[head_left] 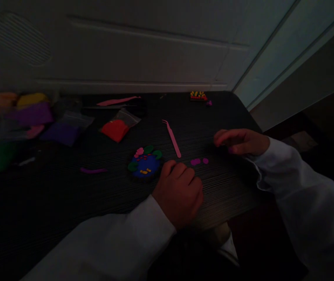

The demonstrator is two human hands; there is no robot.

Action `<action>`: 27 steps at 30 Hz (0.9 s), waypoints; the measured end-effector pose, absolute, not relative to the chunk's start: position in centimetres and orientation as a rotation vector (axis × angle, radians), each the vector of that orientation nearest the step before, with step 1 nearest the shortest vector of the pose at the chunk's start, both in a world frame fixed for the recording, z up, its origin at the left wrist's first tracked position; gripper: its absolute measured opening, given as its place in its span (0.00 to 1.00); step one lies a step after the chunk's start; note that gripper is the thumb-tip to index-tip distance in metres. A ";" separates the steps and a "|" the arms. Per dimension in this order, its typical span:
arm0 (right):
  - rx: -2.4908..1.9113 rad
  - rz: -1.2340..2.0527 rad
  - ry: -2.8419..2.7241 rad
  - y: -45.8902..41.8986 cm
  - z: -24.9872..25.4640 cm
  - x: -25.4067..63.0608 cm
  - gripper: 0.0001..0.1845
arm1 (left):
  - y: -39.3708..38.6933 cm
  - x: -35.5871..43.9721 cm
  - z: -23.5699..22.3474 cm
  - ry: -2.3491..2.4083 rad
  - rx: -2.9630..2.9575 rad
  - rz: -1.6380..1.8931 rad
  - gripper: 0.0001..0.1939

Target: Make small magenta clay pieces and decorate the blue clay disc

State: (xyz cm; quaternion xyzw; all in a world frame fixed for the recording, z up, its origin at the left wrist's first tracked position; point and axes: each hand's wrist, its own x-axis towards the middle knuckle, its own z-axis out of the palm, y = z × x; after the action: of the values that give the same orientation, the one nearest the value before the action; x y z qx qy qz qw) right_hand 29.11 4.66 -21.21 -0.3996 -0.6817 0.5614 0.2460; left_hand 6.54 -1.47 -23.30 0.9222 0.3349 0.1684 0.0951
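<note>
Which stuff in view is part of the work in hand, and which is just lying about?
Likely in use:
right hand, with a purple bit at the thumb tip
left hand, beside the blue pond piece
purple discs
purple strip, similar in colour

Probably just lying about:
pink tweezers
red bag
bags at left
yellow-and-red piece at the back

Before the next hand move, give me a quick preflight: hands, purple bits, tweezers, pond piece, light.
1. Right hand grip secure: cannot tell; a purple bit shows at the thumb tip, but the pinch is unclear.
2. Purple discs in the open: ok, lying on the table between the hands.
3. Pink tweezers unobstructed: ok, lying beyond the discs.
4. Left hand off the pond piece: cannot tell; they are right beside each other, contact unclear.
5. Lighting: not ok, the scene is very dim.
</note>
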 end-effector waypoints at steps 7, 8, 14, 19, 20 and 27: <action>-1.084 1.342 -1.853 5.2 -21.6 28.0 0.06 | -1.5 6.6 -23.5 1.007 2.706 0.514 0.10; -1.080 1.331 -1.853 5.2 -21.7 27.9 0.06 | -1.5 6.7 -23.5 1.009 2.703 0.516 0.10; -1.064 1.278 -1.889 5.0 -22.1 27.7 0.05 | -1.5 6.8 -23.6 1.029 2.684 0.541 0.09; -1.104 1.256 -1.878 5.0 -22.2 27.6 0.04 | -1.4 6.7 -23.5 1.015 2.680 0.511 0.09; -1.120 1.249 -1.870 5.0 -22.2 27.6 0.04 | -1.4 6.7 -23.5 1.013 2.678 0.508 0.09; -1.190 1.162 -1.784 4.7 -22.3 27.0 0.05 | -1.4 6.7 -23.6 1.041 2.655 0.513 0.08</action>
State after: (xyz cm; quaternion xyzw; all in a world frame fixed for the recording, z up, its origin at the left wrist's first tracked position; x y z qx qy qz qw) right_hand 27.01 4.72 -22.28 -0.4583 -0.6867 0.4472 0.3441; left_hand 6.66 -1.40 -23.57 0.9094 0.3567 0.1758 0.1217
